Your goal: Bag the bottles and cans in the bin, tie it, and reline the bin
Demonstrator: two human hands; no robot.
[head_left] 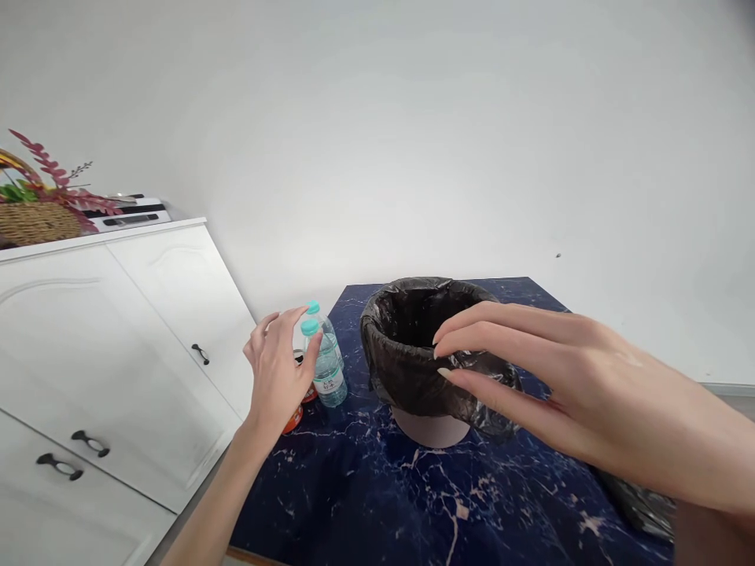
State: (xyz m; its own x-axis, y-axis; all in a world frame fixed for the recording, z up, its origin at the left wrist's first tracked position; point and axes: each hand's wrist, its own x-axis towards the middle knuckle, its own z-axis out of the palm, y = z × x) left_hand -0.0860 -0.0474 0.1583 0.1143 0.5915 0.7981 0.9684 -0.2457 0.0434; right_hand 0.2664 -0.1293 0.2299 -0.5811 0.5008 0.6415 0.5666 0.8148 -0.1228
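Observation:
A bin lined with a black plastic bag [401, 385] stands on the table, its pale base [433, 431] showing below the bag. My right hand [566, 369] reaches across in front of it, thumb and fingers apart, fingertips by the near rim; contact is unclear. My left hand [274, 369] is open beside two clear plastic bottles with turquoise caps, a front bottle [331, 387] and a rear bottle [330, 330]. Its thumb and index finger lie close to the caps, and I cannot tell if they touch. An orange-red can [293, 421] shows partly behind that hand, with another can [310, 394] near it.
The table [377, 503] has a dark blue marbled top. More black plastic [640, 503] lies at its right, partly under my right arm. A white cabinet [141, 338] stands on the left, bearing a woven basket [38, 222] with plants. Behind is a white wall [442, 141].

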